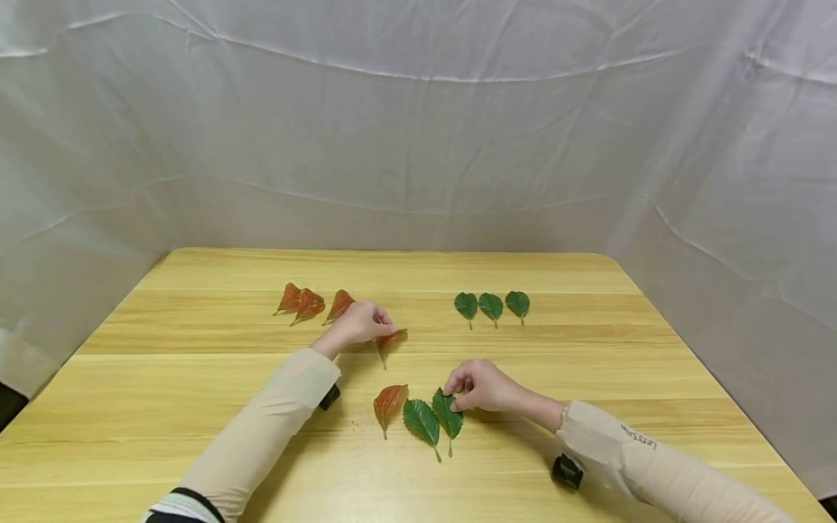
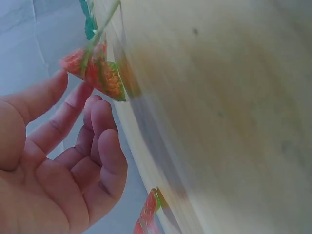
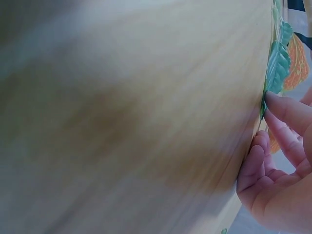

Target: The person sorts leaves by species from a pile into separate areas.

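Note:
My left hand (image 1: 362, 322) pinches the edge of a red leaf (image 1: 391, 339) between thumb and forefinger; the left wrist view shows this leaf (image 2: 95, 73) at the fingertips, its stem pointing away. My right hand (image 1: 487, 386) has thumb and forefinger on the upper part of a green leaf (image 1: 447, 412), which lies at the right end of a group near the front. Beside it are another green leaf (image 1: 421, 420) and a red leaf (image 1: 390, 404). In the right wrist view the thumb and forefinger of my right hand (image 3: 287, 146) pinch the leaf's edge close to the tabletop.
Three green leaves stand in a row at the back right, the middle one (image 1: 490, 306) between two others. At the back left lie three red leaves, one (image 1: 341, 305) just behind my left hand. Pale cloth (image 1: 405, 145) hangs around the wooden table (image 1: 588, 349).

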Demonstrator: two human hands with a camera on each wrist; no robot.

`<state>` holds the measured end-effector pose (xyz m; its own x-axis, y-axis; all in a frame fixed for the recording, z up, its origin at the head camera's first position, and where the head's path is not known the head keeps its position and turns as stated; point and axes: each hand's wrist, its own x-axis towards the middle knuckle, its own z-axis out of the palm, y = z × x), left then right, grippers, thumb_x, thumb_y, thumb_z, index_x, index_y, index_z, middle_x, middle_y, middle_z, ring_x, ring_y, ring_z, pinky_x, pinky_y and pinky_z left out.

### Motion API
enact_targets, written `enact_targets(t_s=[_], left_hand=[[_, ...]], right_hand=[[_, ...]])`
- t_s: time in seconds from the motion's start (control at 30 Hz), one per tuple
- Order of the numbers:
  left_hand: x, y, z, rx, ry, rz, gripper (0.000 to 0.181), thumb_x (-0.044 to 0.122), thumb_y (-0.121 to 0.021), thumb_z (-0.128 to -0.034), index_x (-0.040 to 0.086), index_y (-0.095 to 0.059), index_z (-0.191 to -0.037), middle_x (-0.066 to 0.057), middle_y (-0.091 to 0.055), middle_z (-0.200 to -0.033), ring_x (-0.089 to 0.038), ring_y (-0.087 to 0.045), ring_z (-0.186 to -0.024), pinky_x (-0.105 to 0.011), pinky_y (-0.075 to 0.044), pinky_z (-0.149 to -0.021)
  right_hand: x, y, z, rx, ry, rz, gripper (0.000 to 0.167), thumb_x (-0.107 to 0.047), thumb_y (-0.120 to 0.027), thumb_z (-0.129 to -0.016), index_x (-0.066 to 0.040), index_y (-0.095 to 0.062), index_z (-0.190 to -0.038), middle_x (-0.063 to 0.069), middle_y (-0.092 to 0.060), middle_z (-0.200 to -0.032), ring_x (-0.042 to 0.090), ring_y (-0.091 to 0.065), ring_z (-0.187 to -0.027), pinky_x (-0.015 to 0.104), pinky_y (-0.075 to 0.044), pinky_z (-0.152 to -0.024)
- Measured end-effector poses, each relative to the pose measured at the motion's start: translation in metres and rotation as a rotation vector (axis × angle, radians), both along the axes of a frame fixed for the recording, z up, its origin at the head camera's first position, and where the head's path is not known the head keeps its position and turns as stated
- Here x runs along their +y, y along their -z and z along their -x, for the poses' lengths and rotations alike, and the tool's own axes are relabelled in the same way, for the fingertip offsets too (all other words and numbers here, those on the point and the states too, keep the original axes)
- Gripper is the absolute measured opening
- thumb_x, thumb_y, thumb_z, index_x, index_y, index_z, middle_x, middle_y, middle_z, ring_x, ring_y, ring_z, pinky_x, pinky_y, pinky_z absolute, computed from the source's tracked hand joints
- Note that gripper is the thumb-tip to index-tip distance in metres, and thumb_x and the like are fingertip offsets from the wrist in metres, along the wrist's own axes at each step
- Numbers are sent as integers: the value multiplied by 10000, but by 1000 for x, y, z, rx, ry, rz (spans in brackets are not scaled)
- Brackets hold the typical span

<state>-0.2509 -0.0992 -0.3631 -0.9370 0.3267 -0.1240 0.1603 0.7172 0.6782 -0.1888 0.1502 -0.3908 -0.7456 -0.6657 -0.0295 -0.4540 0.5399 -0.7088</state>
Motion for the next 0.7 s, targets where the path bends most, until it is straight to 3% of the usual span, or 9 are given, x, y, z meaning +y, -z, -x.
enact_targets(t_s=[0.2, 0.37, 0.57, 0.7], left_hand=[[4, 3, 1, 2, 6, 21, 177, 219, -699, -782, 50, -651, -761, -18, -592, -723, -131, -452, -598, -246, -386, -542], [7, 3, 0, -27, 19, 89, 260, 241, -732, -746, 30, -627, -854, -38, -570, -807, -144, -447, -629, -256, -384, -556], [10, 5, -1, -40, 23, 179, 367, 267, -733, -745, 20, -593, -979, -50, -559, -867, -155, -441, -633, -272, -376, -573], [11, 4, -1, -28, 10, 177, 358, 232, -723, -759, 9, -592, -1006, -85, -584, -954, -171, -482, -690, -294, -407, -621]], right_hand=[[0, -1, 0, 1, 1, -3, 118, -15, -734, -686, -51, -675, -781, -38, -541, -716, 37, -450, -624, 212, -425, -580], [0, -1, 0, 1, 5, -6, 118, -17, -735, -684, -51, -673, -778, -36, -538, -722, 39, -449, -628, 212, -424, -582], [0, -1, -1, -3, 3, -6, 115, -16, -732, -690, -47, -671, -782, -39, -530, -722, 41, -445, -624, 213, -422, -582], [0, -2, -1, 1, -1, -6, 114, -13, -730, -690, -44, -671, -782, -47, -526, -713, 39, -443, -619, 211, -420, -579]])
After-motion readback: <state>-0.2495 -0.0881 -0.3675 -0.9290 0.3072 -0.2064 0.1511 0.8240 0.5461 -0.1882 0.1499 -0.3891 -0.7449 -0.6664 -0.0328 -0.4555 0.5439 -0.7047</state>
